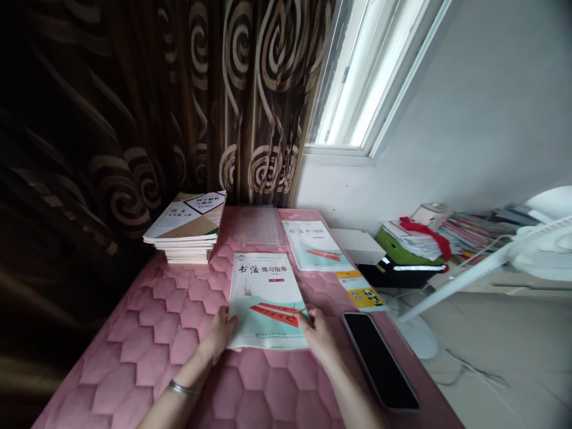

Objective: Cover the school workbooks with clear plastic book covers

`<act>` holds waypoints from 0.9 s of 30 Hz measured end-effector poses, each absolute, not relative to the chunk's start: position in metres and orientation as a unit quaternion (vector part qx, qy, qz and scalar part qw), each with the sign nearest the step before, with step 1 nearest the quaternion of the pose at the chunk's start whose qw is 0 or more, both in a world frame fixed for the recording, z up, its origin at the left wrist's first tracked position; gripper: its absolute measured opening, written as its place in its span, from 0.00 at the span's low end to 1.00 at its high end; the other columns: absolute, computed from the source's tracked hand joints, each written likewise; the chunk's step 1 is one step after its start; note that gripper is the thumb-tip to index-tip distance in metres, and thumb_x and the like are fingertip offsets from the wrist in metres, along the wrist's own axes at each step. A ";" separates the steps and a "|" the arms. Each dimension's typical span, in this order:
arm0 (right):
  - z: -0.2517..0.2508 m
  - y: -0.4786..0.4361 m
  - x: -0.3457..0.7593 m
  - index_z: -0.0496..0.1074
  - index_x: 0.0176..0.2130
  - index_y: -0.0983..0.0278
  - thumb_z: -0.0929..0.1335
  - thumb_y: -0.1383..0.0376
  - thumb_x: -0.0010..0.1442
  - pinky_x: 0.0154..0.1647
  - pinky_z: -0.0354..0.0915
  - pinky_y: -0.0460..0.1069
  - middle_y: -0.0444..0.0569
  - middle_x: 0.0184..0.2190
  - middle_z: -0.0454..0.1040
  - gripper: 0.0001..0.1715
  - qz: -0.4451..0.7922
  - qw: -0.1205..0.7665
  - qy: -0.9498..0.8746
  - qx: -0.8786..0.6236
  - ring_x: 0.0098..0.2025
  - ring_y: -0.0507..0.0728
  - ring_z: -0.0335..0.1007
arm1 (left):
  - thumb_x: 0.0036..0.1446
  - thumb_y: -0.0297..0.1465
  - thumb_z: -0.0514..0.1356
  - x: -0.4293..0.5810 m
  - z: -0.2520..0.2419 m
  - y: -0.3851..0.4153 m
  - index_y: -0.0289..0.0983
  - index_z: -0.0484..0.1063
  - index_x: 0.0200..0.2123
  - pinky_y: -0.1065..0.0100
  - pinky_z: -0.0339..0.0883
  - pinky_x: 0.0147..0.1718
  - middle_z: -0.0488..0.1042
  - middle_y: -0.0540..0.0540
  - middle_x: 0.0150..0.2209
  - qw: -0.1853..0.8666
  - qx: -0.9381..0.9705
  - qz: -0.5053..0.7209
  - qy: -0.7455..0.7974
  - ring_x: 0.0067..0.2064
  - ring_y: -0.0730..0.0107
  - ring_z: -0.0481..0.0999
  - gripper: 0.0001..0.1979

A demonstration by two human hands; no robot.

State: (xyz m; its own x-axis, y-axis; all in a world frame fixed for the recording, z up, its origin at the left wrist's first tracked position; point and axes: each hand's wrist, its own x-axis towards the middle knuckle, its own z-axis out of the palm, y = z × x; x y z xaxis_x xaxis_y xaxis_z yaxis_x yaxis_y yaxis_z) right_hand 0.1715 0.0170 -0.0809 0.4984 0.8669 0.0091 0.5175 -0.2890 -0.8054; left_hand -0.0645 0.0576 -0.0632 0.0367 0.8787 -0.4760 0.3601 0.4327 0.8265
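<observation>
A thin white and teal booklet (264,295) with Chinese lettering lies flat on the pink quilted surface (147,333) in front of me. My left hand (220,335) grips its lower left corner, thumb on the cover. My right hand (322,335) pinches its lower right edge. A bracelet sits on my left wrist.
A second matching booklet (315,244) lies further back, next to clear plastic sleeves (258,224). A stack of books (190,229) stands at the back left. A black phone (379,360) and a yellow card (361,290) lie to my right. A white fan (543,250) and cluttered papers stand beyond the edge.
</observation>
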 end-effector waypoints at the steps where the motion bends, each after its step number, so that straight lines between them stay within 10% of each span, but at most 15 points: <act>1: -0.082 0.012 0.170 0.69 0.34 0.63 0.67 0.58 0.52 0.35 0.70 0.49 0.53 0.34 0.78 0.12 0.269 0.435 -0.413 -0.753 0.38 0.61 0.76 | 0.61 0.30 0.48 -0.065 -0.066 0.055 0.38 0.57 0.47 0.72 0.69 0.20 0.74 0.46 0.37 0.547 0.470 0.249 0.646 0.28 0.71 0.76 0.11; 5: -0.083 -0.014 0.159 0.67 0.46 0.62 0.72 0.50 0.45 0.25 0.73 0.51 0.52 0.40 0.79 0.31 0.452 0.508 -0.288 -0.674 0.33 0.62 0.78 | 0.59 0.35 0.50 -0.066 -0.082 0.045 0.38 0.58 0.44 0.70 0.66 0.15 0.72 0.44 0.36 0.534 0.472 0.296 0.637 0.25 0.68 0.75 0.11; 16: -0.057 -0.022 0.188 0.72 0.46 0.61 0.77 0.51 0.40 0.26 0.74 0.49 0.47 0.38 0.79 0.35 0.459 0.637 -0.205 -0.584 0.34 0.60 0.77 | 0.54 0.51 0.53 -0.022 -0.060 0.037 0.41 0.55 0.46 0.74 0.63 0.11 0.66 0.52 0.33 0.552 0.491 0.442 0.509 0.21 0.76 0.68 0.24; 22: -0.048 0.047 0.251 0.72 0.34 0.61 0.78 0.60 0.40 0.28 0.73 0.47 0.44 0.30 0.77 0.21 0.443 0.698 -0.149 -0.543 0.33 0.55 0.76 | 0.62 0.43 0.49 0.044 -0.026 0.104 0.36 0.58 0.50 0.69 0.72 0.26 0.72 0.42 0.40 0.599 0.537 0.395 0.444 0.31 0.71 0.75 0.19; 27: -0.064 0.073 0.314 0.68 0.29 0.62 0.75 0.66 0.44 0.29 0.74 0.48 0.42 0.23 0.74 0.14 0.390 0.672 -0.125 -0.616 0.29 0.54 0.75 | 0.63 0.34 0.48 0.063 -0.036 0.140 0.35 0.69 0.49 0.62 0.62 0.55 0.73 0.38 0.51 0.381 0.753 0.296 0.447 0.53 0.62 0.71 0.16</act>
